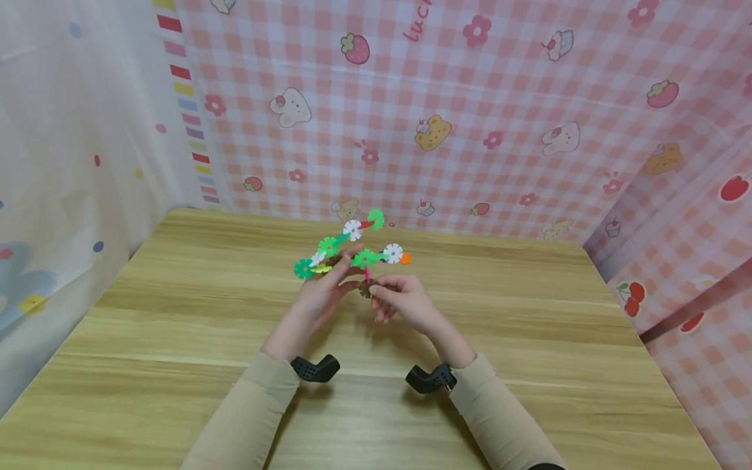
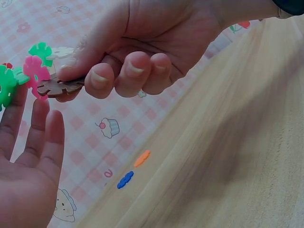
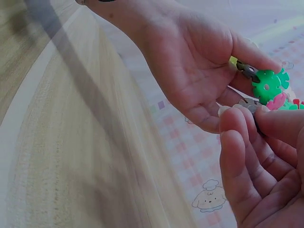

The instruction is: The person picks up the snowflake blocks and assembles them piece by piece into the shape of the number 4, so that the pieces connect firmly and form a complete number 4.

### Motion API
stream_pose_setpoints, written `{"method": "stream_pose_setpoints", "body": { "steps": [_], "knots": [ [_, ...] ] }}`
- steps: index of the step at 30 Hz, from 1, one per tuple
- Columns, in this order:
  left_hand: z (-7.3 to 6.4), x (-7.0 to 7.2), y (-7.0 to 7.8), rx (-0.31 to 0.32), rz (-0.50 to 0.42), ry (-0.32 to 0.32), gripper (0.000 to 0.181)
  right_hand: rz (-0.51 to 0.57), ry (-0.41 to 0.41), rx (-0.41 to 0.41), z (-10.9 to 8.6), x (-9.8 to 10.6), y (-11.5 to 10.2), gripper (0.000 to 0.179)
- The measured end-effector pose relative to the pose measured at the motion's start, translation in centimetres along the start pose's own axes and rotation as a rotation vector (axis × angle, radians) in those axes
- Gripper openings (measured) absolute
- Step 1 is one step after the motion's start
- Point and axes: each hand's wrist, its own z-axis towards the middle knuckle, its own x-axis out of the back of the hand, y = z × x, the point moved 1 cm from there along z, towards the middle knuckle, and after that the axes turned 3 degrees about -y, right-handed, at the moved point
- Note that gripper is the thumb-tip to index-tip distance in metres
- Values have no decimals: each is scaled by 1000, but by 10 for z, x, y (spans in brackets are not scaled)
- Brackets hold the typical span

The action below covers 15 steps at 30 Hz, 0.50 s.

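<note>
Notched, flower-shaped plastic discs in green, white, yellow, red and pink are joined into a branching chain (image 1: 328,246), raised over the table. My left hand (image 1: 320,297) holds this chain near its middle, thumb and fingers about a green disc (image 3: 267,87). Opposite, my right hand (image 1: 408,301) pinches a brown disc (image 2: 61,87) between thumb and index finger. The brown disc meets the edge of a pink disc (image 2: 36,73) on the chain. Fingertips of the left hand (image 2: 28,175) are close beneath this joint. Part of the chain is hidden behind the left hand.
An orange disc (image 2: 142,158) and a blue disc (image 2: 125,180) lie on the wooden table (image 1: 529,339). A pink checked cloth (image 1: 388,98) hangs behind the table, and a pale curtain (image 1: 64,130) hangs at the left.
</note>
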Motion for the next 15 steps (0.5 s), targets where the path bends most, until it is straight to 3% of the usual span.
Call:
{"method": "stream_pose_setpoints", "body": {
  "steps": [15],
  "knots": [
    [-1,-2,0,7,-32,34,41,42,19,8,1,-2,0,21]
  ]
}}
